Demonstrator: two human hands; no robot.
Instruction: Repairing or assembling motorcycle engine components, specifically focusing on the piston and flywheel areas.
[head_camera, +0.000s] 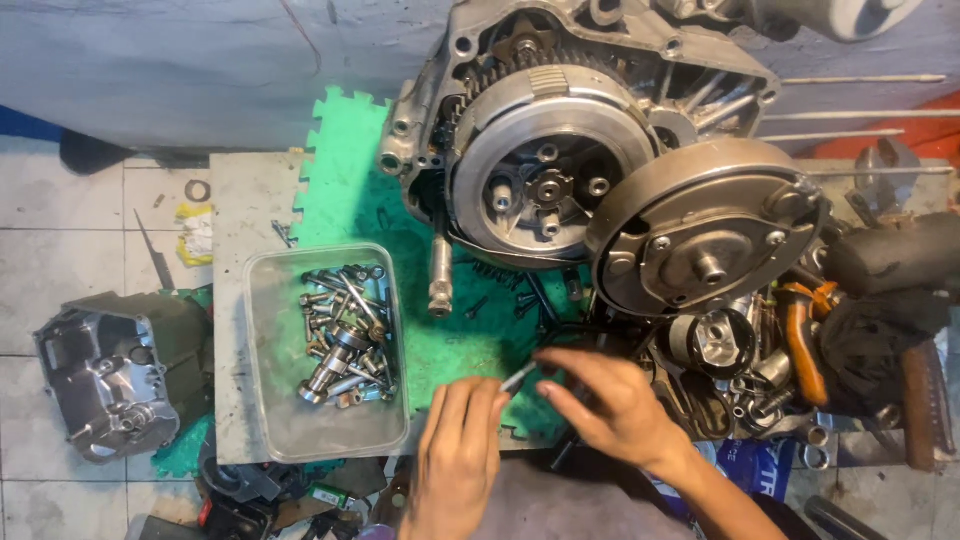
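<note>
Far left, on the tiled floor (60, 200), a grey engine cover (120, 372) lies open side up, just beside the low bench (235, 200). Moving in, a clear plastic tray (325, 425) sits on the bench, with a heap of bolts and small shafts (345, 335) piled toward its right half. Next to it, the green foam mat (365, 205) runs under the engine case (560, 110), where the big round clutch assembly (545, 165) faces up with its gear teeth showing along the top edge.

Now the hands, low in the middle. The left hand (458, 455) reaches up from the bottom edge, fingers together, fingertips at the near end of a small silvery pin or bolt (520, 377); its grip looks closed on that piece, though the contact is partly blurred. The right hand (610, 405) comes in from the lower right, fingers curled and pinched at the other end of the same bit, so the piece sits between the two hands, just above the mat's front edge.

Further right, a round metal cover plate (700, 235) overlaps the clutch. Below it, a clutter of sockets and small parts (745, 375), an orange-handled tool (800, 350), and dark rags (885, 300) at the far right.
</note>
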